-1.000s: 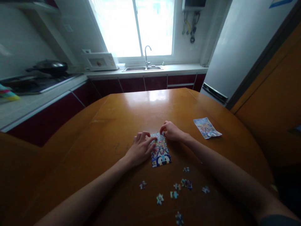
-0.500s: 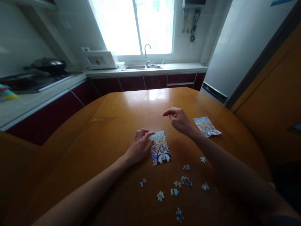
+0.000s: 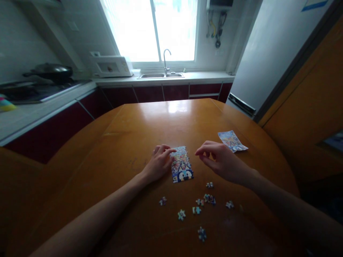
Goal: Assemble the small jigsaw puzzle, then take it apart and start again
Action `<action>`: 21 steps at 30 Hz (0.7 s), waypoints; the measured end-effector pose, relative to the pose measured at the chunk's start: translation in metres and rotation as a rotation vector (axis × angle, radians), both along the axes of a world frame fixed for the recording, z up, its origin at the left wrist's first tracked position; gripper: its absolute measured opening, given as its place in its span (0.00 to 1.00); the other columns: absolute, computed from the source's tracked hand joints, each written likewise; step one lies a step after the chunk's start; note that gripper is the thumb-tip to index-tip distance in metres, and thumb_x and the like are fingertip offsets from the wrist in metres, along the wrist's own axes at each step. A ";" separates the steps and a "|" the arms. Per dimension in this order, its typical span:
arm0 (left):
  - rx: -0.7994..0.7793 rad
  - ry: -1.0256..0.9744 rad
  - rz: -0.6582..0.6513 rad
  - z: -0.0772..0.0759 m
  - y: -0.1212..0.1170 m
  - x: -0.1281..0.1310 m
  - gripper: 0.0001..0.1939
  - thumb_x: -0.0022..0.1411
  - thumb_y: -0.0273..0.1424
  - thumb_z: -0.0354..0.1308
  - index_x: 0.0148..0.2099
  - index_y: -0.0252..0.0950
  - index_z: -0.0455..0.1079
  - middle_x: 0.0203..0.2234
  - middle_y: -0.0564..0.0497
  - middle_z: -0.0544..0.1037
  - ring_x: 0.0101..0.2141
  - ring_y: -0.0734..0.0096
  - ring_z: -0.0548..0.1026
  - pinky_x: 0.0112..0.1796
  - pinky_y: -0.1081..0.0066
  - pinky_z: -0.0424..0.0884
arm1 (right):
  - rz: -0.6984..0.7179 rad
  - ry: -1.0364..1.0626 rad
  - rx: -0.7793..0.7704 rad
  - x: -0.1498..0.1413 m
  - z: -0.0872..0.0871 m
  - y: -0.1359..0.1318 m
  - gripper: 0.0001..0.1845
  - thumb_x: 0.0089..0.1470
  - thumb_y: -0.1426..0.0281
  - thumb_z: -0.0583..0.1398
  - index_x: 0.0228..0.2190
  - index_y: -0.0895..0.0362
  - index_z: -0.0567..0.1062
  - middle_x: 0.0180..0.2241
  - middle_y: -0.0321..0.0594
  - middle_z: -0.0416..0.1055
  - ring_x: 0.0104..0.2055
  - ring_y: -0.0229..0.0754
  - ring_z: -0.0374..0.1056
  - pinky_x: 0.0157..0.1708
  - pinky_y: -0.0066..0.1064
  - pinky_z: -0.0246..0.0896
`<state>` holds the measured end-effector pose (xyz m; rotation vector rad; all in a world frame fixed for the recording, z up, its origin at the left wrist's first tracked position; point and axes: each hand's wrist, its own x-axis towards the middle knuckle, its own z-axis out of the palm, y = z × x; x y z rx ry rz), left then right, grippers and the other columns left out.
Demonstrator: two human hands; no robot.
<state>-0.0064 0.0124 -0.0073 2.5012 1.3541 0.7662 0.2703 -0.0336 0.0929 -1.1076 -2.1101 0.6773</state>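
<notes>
A partly assembled colourful jigsaw puzzle point(image 3: 181, 164) lies on the wooden table point(image 3: 150, 125). My left hand point(image 3: 158, 163) rests flat beside its left edge, fingertips on the top left corner, fingers stretched out. To the puzzle's right hovers my right hand point(image 3: 221, 160), fingers loosely curled and apart, with nothing visible in them. Several loose puzzle pieces point(image 3: 203, 200) are scattered on the table nearer to me, just below my right hand.
A printed reference picture point(image 3: 232, 140) lies at the right of the table. Behind the table run a counter with a sink point(image 3: 160, 75), a microwave point(image 3: 111, 66) and a pan on the stove point(image 3: 50, 71). A fridge point(image 3: 262, 57) stands at right.
My right hand lifted off the puzzle's top edge, rose toward the far right, then came back down toward me beside the puzzle. My left hand stayed on the puzzle.
</notes>
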 end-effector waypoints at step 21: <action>-0.015 0.013 -0.011 0.001 0.003 -0.001 0.14 0.70 0.31 0.50 0.55 0.40 0.70 0.47 0.46 0.70 0.50 0.58 0.65 0.54 0.56 0.64 | -0.269 -0.190 -0.192 0.024 -0.048 0.002 0.05 0.56 0.71 0.63 0.32 0.54 0.80 0.29 0.38 0.78 0.29 0.40 0.71 0.29 0.30 0.60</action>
